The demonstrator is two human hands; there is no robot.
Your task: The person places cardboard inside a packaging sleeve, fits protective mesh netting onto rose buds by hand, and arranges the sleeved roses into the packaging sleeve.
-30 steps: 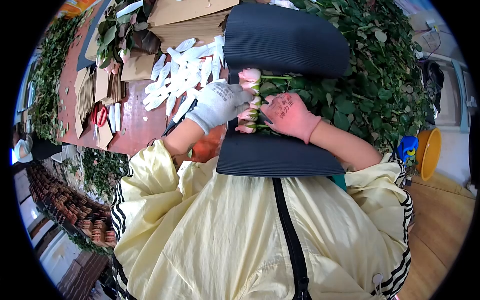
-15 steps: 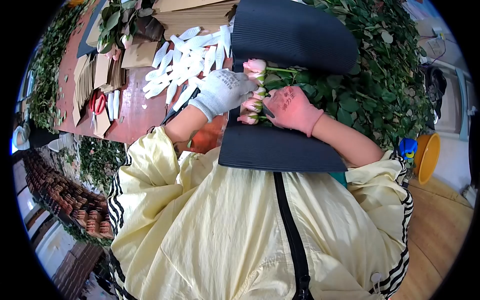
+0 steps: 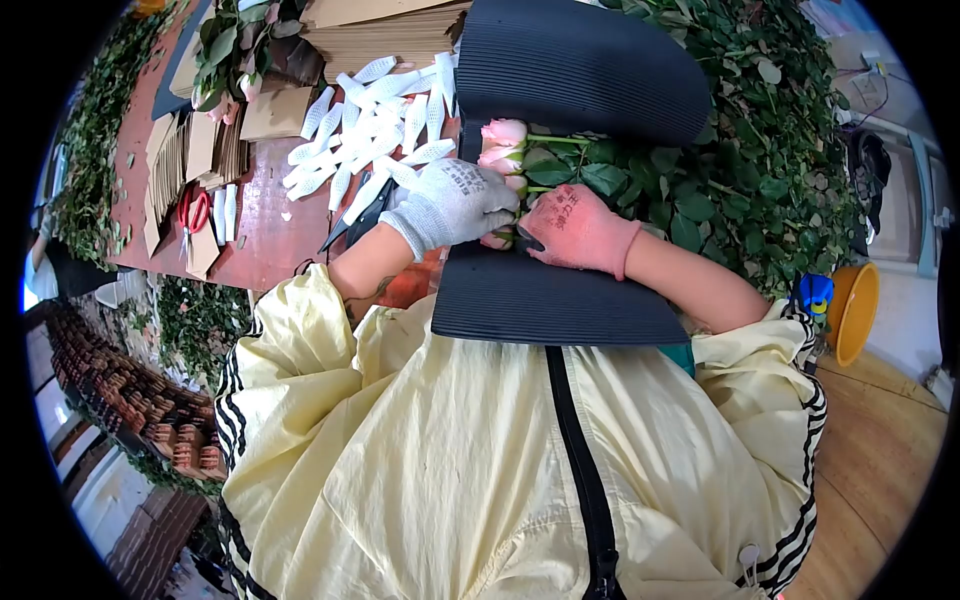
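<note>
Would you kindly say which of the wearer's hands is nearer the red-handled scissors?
Left: the left hand lies right of the scissors, at the roses; the right hand is farther right.

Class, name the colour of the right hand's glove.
The glove is mostly pink; best in head view.

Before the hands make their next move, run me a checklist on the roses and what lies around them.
1. Hands gloved: ok; left hand in pale grey, right hand in pink.
2. Pink roses lined up at the heads: ok for the upper ones, roughly in a column.
3. All rose heads in plain view: not ok; the left hand covers part of the row.
4. Firm hold on the stems: cannot tell; the right hand hides its own grip.
5. Red-handled scissors clear of both hands: ok, lying off to the left.
6. White mesh sleeves within reach: probably ok, piled near the left hand.
</note>
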